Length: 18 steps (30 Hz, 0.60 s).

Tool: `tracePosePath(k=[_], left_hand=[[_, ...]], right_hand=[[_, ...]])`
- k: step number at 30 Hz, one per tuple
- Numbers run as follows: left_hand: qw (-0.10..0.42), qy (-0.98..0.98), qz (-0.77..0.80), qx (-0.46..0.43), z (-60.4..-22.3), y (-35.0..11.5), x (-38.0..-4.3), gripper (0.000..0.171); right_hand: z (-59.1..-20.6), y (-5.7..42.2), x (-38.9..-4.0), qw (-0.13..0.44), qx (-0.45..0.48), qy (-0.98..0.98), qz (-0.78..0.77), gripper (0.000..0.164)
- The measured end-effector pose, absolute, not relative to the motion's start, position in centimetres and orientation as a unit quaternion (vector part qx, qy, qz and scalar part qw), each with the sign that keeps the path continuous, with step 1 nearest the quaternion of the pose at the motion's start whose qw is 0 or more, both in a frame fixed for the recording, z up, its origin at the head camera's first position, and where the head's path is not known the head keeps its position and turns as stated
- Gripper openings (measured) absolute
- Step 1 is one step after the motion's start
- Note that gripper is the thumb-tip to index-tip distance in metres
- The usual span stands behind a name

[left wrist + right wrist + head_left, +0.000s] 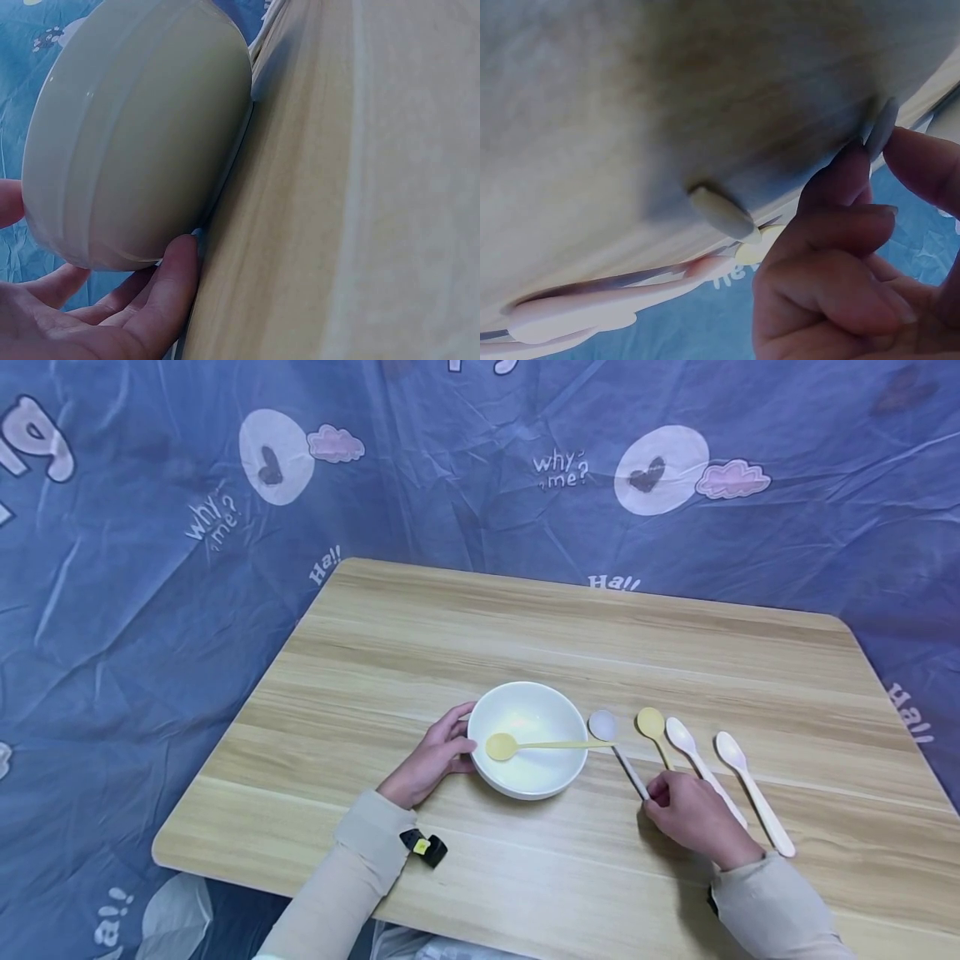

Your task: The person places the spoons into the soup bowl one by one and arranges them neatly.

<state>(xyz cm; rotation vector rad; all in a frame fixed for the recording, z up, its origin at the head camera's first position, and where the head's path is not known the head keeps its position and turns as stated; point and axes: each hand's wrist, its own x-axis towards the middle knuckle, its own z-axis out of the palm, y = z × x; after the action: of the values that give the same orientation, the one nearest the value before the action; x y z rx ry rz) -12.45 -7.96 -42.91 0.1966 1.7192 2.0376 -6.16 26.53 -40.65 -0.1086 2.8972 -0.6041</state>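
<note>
A white bowl (525, 783) stands on the wooden table, with a yellow spoon (501, 746) lying in it, its handle over the right rim. My left hand (433, 752) grips the bowl's left side, thumb at the rim. In the left wrist view, the fingers (176, 274) touch the bowl's lower wall (161, 150). My right hand (693, 810) pinches the handle end of a grey spoon (602, 725) between thumb and forefinger, and the right wrist view shows that handle tip (883, 129). The grey spoon's head is right of the bowl, under the yellow handle's end.
Right of the grey spoon lie another yellow spoon (650, 723), partly hidden by my right hand, and a white spoon (681, 735). A cream spoon (731, 750) lies furthest right. Blue printed cloth (465, 485) hangs behind the table (570, 627).
</note>
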Motion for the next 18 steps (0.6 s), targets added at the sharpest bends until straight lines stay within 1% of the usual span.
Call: tracePosePath(k=[6, 12, 18], left_hand=[[0.234, 0.629, 0.739, 0.066, -42.91, -8.0, -12.42, 0.066], [0.235, 0.629, 0.738, 0.068, -42.96, -8.02, -12.43, 0.066], [0.233, 0.628, 0.74, 0.068, -42.93, -7.96, -12.43, 0.066]], right_hand=[[-40.54, 26.47, -6.1, 0.093, -0.028, 0.975, -0.202, 0.008], [-40.15, 26.54, -5.96, 0.095, -0.013, 0.975, -0.201, 0.012], [-39.97, 26.58, -5.93, 0.076, -0.016, 0.975, -0.207, 0.01]])
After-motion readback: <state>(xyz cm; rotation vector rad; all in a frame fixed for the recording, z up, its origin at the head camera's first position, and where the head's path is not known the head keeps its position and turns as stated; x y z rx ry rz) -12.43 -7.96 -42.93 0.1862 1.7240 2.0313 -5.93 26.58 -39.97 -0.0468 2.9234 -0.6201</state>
